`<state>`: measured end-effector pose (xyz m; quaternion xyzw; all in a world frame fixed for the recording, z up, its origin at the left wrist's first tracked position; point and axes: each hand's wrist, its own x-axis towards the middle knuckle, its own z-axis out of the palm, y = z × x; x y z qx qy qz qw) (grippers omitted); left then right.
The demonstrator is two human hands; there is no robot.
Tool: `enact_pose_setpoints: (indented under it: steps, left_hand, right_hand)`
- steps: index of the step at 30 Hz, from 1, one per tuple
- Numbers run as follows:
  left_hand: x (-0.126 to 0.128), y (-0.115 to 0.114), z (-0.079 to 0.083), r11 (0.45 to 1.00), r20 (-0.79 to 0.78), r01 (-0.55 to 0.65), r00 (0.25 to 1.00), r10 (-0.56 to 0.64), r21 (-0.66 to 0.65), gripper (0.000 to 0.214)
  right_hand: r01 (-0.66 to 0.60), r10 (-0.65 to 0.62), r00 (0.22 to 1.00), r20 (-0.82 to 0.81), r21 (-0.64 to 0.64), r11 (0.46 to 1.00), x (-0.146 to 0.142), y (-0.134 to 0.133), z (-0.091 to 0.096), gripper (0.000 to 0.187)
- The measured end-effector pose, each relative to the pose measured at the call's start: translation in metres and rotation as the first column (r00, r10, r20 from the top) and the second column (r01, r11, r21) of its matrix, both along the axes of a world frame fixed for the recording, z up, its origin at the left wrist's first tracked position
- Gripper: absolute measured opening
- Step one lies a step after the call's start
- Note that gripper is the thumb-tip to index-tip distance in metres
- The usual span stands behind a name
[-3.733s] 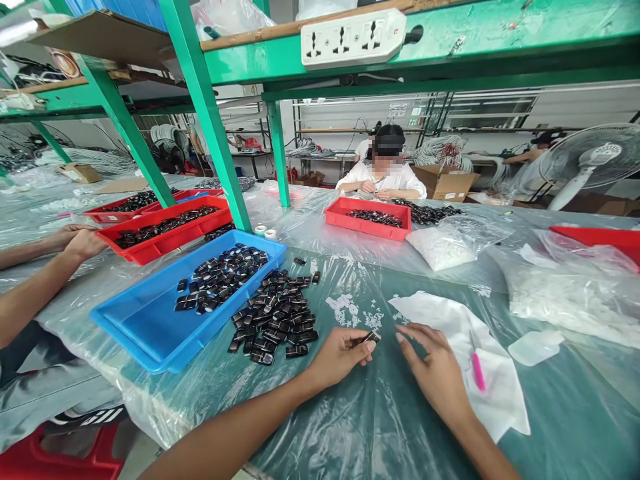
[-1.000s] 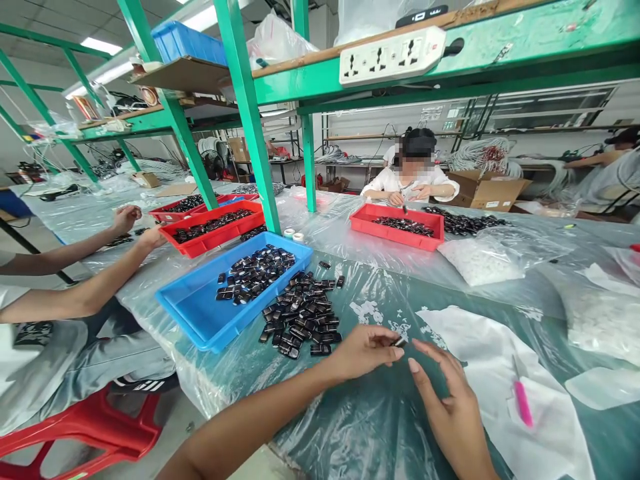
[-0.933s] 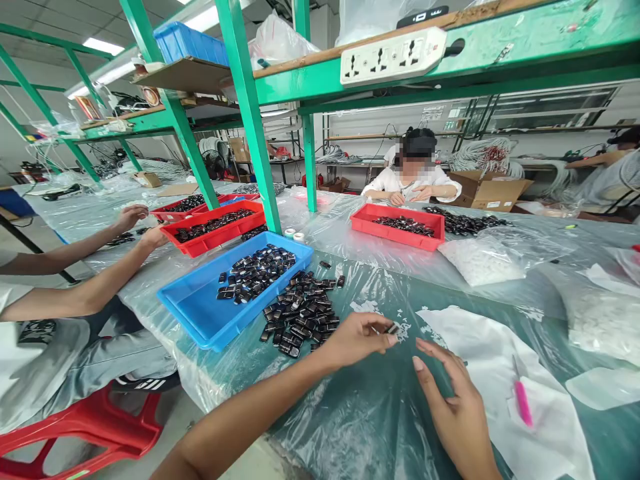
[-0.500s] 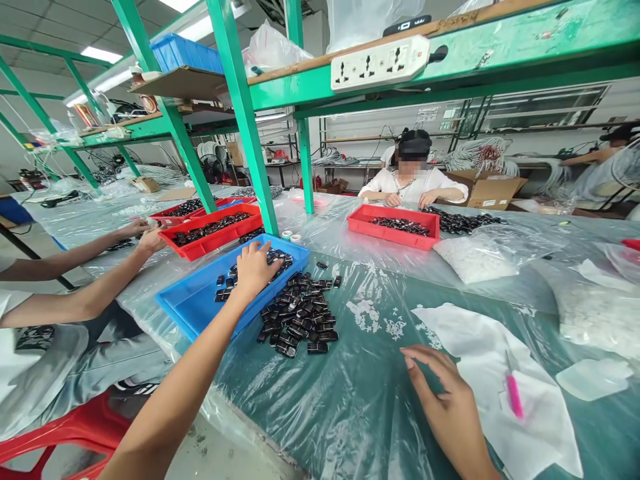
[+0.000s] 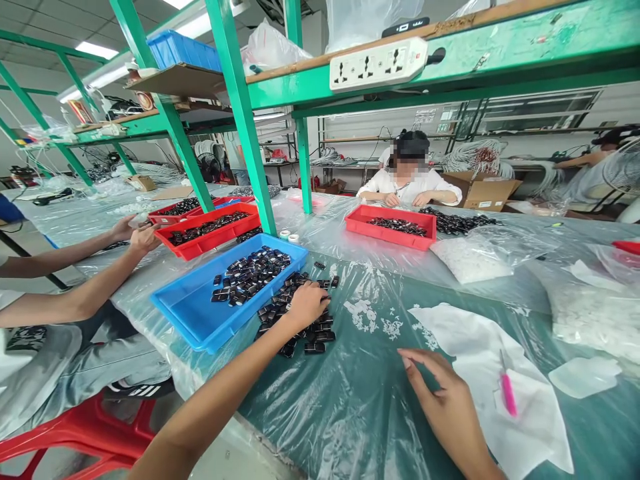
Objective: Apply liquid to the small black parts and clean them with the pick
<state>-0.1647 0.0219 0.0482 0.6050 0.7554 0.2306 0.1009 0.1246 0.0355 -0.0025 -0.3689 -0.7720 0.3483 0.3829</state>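
My left hand (image 5: 308, 305) rests on the pile of small black plastic parts (image 5: 320, 327) on the table, its fingers curled down into them. The fingertips are partly hidden, so what they hold cannot be made out. Beside the pile lies the blue tray (image 5: 187, 313), with several more black parts (image 5: 255, 267) inside. Above the green table surface, my right hand (image 5: 445, 400) is open, thumb and fingers apart with nothing between them. It is close to a white sheet (image 5: 480, 347), on which a pink-handled tool (image 5: 509, 393) lies. Small white pieces (image 5: 363, 315) are scattered between my hands.
Red trays (image 5: 200, 248) of black parts stand at the left, near a co-worker's hands (image 5: 143, 235). Across the table another person sits behind a red tray (image 5: 383, 237). A green post (image 5: 245, 133) rises behind the blue tray. Plastic bags (image 5: 470, 257) lie at the right.
My left hand has moved from over the blue tray, right and down onto the pile, and its fingers have curled. My right hand stays nearly still. The view has shifted slightly.
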Motion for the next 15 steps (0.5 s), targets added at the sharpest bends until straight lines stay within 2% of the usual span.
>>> enact_pose_setpoints:
  steps: [3, 7, 9, 12, 13, 15]
  left_hand:
    - [0.013, 0.003, 0.005, 0.999, 0.261, 0.041, 0.965, -0.039, -0.002, 0.038]
    - [0.040, 0.004, 0.011, 0.979, 0.586, 0.202, 0.795, -0.156, -0.013, 0.054]
    - [0.054, 0.003, 0.013, 0.970, 0.764, 0.242, 0.623, -0.167, 0.015, 0.054]
    - [0.069, 0.001, 0.013, 0.965, 0.969, 0.256, 0.221, -0.107, 0.048, 0.048]
    - [0.073, 0.000, 0.013, 0.966, 0.990, 0.255, 0.118, -0.082, 0.049, 0.045]
    - [0.077, -0.001, 0.013, 0.965, 0.998, 0.258, 0.025, -0.051, 0.043, 0.040]
  right_hand:
    - [0.024, -0.025, 1.000, 0.014, 0.070, 0.997, 0.003, 0.004, 0.003, 0.025]
    - [0.096, -0.115, 0.992, 0.059, 0.264, 0.960, 0.012, 0.014, 0.007, 0.020]
    - [0.159, -0.201, 0.977, 0.064, 0.405, 0.900, 0.018, 0.022, 0.011, 0.020]
    - [0.316, -0.387, 0.922, -0.001, 0.579, 0.752, 0.031, 0.033, 0.023, 0.025]
    - [0.381, -0.460, 0.887, -0.027, 0.607, 0.697, 0.036, 0.036, 0.027, 0.027]
    - [0.514, -0.618, 0.784, -0.067, 0.628, 0.585, 0.046, 0.042, 0.037, 0.031]
